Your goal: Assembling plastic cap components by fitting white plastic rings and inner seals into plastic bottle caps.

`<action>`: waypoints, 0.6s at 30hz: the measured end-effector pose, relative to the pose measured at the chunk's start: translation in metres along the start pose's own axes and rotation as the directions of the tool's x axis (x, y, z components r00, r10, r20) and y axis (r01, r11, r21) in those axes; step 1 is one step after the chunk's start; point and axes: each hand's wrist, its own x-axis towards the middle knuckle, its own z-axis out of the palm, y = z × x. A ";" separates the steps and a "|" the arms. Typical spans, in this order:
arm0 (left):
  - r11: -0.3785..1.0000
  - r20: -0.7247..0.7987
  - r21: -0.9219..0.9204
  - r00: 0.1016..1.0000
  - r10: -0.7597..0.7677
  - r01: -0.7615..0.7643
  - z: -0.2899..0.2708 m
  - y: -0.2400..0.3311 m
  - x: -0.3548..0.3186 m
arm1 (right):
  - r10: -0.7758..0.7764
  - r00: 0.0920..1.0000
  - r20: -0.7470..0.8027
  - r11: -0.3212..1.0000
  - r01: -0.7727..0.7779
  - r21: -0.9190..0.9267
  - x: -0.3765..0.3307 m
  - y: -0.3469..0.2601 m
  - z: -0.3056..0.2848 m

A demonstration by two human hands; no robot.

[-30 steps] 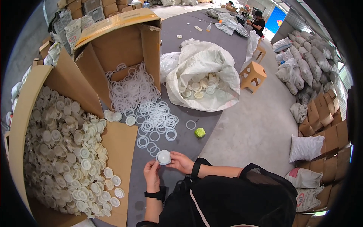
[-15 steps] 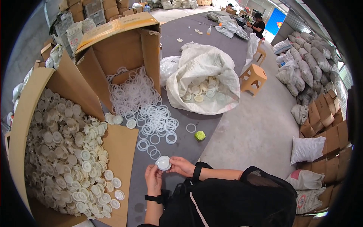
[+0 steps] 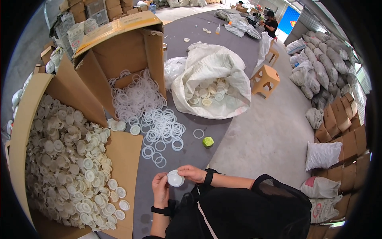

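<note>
My left hand (image 3: 160, 189) and my right hand (image 3: 192, 173) together hold one round white plastic lid (image 3: 175, 178) just above the grey table (image 3: 195, 149), close to my body. The fingers of both hands press on its rim. A spread of clear white rings (image 3: 161, 129) lies on the table a little beyond my hands. To my left an open cardboard box (image 3: 123, 153) lying on its side is heaped with several white lids (image 3: 67, 159).
A second cardboard box (image 3: 131, 51) spills rings at the back left. A white sack (image 3: 211, 79) with lids inside lies open at centre. A small green object (image 3: 207, 142) sits by the table edge, a wooden stool (image 3: 266, 79) stands beyond, and a person (image 3: 271, 24) works far off.
The lid and both hands have shifted slightly toward my body and turned a little; both hands keep hold of it.
</note>
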 end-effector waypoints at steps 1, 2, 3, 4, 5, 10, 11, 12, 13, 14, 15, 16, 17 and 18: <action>1.000 0.006 0.023 1.000 0.008 -0.008 0.001 0.001 0.000 | 0.019 0.998 0.052 0.997 -0.015 -0.081 -0.001 -0.003 -0.002; 0.999 0.011 0.046 1.000 0.015 -0.016 0.003 0.002 0.000 | 0.019 0.999 0.050 0.997 -0.015 -0.077 -0.002 -0.004 -0.002; 0.999 0.011 0.047 1.000 0.012 -0.012 0.006 0.002 0.000 | 0.006 0.998 0.063 0.991 0.002 -0.137 -0.003 -0.005 -0.002; 0.999 0.010 0.023 1.000 0.027 -0.028 0.011 0.002 0.000 | -0.006 0.997 0.077 0.980 0.021 -0.196 -0.005 -0.007 -0.001; 0.999 0.009 -0.001 0.999 0.043 -0.043 0.015 0.002 0.000 | -0.006 0.997 0.076 0.981 0.021 -0.194 -0.005 -0.008 0.000; 0.999 0.033 -0.030 0.999 0.039 -0.038 0.029 0.008 -0.002 | -0.040 0.998 -0.041 0.998 0.038 -0.056 -0.005 -0.010 0.004; 0.998 0.025 -0.051 0.999 0.047 -0.046 0.030 0.009 -0.002 | -0.041 0.998 -0.044 0.998 0.038 -0.054 -0.004 -0.009 0.005; 0.998 0.026 -0.051 0.999 0.044 -0.043 0.029 0.008 -0.001 | -0.028 0.998 -0.062 0.999 0.027 -0.020 -0.004 -0.009 0.005; 0.995 0.058 -0.087 0.997 0.059 -0.054 0.028 0.008 0.001 | -0.013 0.997 -0.078 1.000 0.014 0.014 -0.003 -0.010 0.006; 0.990 0.090 -0.122 0.993 0.074 -0.063 0.027 0.008 0.002 | -0.012 0.997 -0.078 1.000 0.013 0.015 -0.003 -0.011 0.007; 0.990 0.089 -0.123 0.993 0.074 -0.062 0.029 0.008 0.002 | -0.031 0.999 -0.043 0.996 0.035 0.085 -0.004 -0.012 0.008; 0.990 0.081 -0.127 0.994 0.072 -0.061 0.033 0.010 0.002 | -0.053 0.999 -0.010 0.986 0.054 0.157 -0.004 -0.013 0.008; 0.990 0.074 -0.131 0.995 0.069 -0.059 0.036 0.011 0.001 | -0.052 0.999 -0.010 0.986 0.053 0.159 -0.004 -0.013 0.005; 0.990 0.072 -0.130 0.995 0.068 -0.058 0.037 0.010 0.001 | -0.042 0.999 0.018 0.998 0.041 0.050 -0.004 -0.012 0.001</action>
